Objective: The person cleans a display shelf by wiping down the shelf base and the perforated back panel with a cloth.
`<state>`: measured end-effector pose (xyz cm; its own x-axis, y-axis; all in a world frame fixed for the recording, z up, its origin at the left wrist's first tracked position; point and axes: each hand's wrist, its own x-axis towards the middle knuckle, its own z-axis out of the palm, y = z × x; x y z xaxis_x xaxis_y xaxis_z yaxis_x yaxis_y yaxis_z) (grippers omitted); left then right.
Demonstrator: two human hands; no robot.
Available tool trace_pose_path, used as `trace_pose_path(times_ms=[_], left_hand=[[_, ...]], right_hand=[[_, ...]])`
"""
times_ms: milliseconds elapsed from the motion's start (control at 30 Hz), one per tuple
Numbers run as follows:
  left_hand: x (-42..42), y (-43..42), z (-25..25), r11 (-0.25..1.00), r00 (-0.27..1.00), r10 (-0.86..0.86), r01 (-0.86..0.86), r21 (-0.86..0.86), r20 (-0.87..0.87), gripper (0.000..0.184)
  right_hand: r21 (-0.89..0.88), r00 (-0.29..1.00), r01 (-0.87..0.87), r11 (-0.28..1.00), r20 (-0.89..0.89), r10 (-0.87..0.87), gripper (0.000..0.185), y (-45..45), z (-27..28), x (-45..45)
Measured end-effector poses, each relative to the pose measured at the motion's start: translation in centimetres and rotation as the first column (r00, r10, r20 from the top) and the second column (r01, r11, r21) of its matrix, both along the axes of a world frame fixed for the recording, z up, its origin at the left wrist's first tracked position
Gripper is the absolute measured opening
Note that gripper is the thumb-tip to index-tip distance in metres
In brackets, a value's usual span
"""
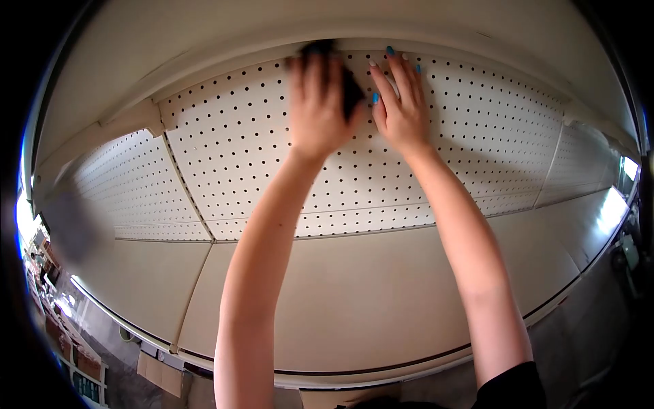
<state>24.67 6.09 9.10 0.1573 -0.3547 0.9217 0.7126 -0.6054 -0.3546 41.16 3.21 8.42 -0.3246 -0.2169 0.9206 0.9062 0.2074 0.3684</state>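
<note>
Near the top of the white pegboard (231,150), my left hand (317,112) presses a black cloth (352,94) against the panel. That hand and the cloth are smeared by motion, and part of the cloth is hidden under the fingers. Just to its right, my right hand (405,112) lies open on the pegboard, fingers spread and pointing up, holding nothing. Some of its nails are painted blue, others white.
Below the pegboard runs a wide beige shelf (381,293) with a front lip. Another beige shelf (225,31) overhangs the hands. At lower left, cardboard (160,373) and stocked goods show beyond the shelf edge.
</note>
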Motion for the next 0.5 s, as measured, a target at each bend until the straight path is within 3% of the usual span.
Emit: trace_pose_path(times_ms=[100,300,500], left_hand=[[3.0,-0.9,1.5,0.995,0.997,0.005,0.003,0.097,-0.082,0.057],[-0.8,-0.3,2.9,0.970,0.955,0.168,-0.116,0.212,-0.246,0.058],[-7.3,1.0,3.5,0.926,0.921,0.323,-0.261,0.272,-0.216,0.059]], right_hand=[[0.007,0.999,-0.047,0.999,-0.027,0.047,0.051,0.0,0.3,0.6],[0.016,0.999,-0.027,1.000,-0.026,0.027,0.053,-0.2,0.0,0.5],[0.021,1.000,0.003,1.000,-0.017,-0.002,0.054,0.1,0.0,0.6]])
